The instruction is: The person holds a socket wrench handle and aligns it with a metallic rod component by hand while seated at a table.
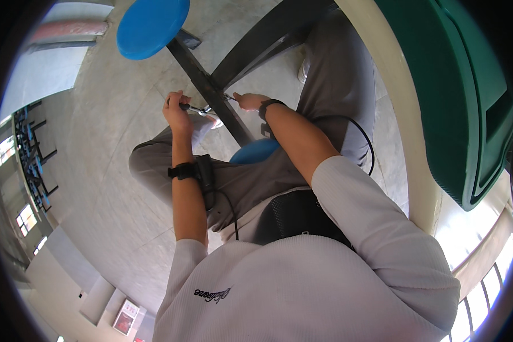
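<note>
My left hand (178,114) is closed around the dark handle of a ratchet wrench (199,110). The wrench's shiny metal head reaches to the left side of a dark metal beam (229,122). On the beam's other side, my right hand (249,101) pinches a small metal tool, like a spanner (230,98), against it. Its tip meets the beam near where a curved dark leg (251,48) joins. A round blue seat (154,27) is fixed at the beam's far end, and another blue seat (255,150) shows partly under my legs.
A cream-rimmed table edge (390,74) and a green plastic part (456,85) rise close on my right. A black cable (363,132) loops by my right leg. Dark frames with blue seats (34,154) stand far off at the left. Concrete floor (105,154) surrounds me.
</note>
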Demonstrator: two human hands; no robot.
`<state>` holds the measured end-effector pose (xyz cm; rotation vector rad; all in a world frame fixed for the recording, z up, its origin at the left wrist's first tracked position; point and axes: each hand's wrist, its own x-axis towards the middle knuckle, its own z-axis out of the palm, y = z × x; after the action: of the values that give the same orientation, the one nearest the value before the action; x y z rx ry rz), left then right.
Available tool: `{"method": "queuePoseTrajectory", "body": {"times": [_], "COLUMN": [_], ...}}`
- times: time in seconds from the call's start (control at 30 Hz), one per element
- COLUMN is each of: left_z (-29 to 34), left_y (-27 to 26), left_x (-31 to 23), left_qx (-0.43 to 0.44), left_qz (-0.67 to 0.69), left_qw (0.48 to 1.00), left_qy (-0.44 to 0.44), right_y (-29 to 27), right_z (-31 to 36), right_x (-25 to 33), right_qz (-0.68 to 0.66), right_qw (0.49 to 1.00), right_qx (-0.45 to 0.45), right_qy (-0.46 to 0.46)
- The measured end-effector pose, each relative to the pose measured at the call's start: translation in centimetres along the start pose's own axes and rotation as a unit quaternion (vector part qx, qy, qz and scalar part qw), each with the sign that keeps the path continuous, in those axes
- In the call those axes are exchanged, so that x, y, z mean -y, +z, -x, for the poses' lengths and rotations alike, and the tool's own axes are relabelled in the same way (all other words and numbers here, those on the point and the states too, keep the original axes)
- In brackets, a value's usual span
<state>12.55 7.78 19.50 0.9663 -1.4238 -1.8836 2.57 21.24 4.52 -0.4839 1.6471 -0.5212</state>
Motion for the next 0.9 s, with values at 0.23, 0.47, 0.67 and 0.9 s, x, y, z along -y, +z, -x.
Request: {"method": "queuePoseTrajectory", "body": {"times": [0.23, 0.47, 0.67, 0.9], "left_z": [0.2, -0.1, 0.0, -0.3], "left_y": [-0.2, -0.7, 0.0, -1.6], "left_x": [-0.1, 0.1, 0.0, 0.4], "left_qx": [-0.021, 0.010, -0.004, -0.015], "left_qz": [0.009, 0.001, -0.006, -0.013], "left_qw": [1.000, 1.000, 1.000, 1.000], "left_qy": [-0.005, -0.008, -0.010, -0.001], "right_y": [0.1, 1.0, 0.6, 0.5], "right_z": [0.2, 1.6, 2.8, 6.7], "right_x": [0.8, 1.9, 2.1, 2.6], "right_qz": [-0.048, -0.103, -0.088, -0.201], "right_qw": [0.999, 0.992, 0.993, 0.956], "right_qx": [0.013, -0.014, -0.016, 0.123], "right_qy": [-0.001, -0.070, -0.078, -0.174]}}
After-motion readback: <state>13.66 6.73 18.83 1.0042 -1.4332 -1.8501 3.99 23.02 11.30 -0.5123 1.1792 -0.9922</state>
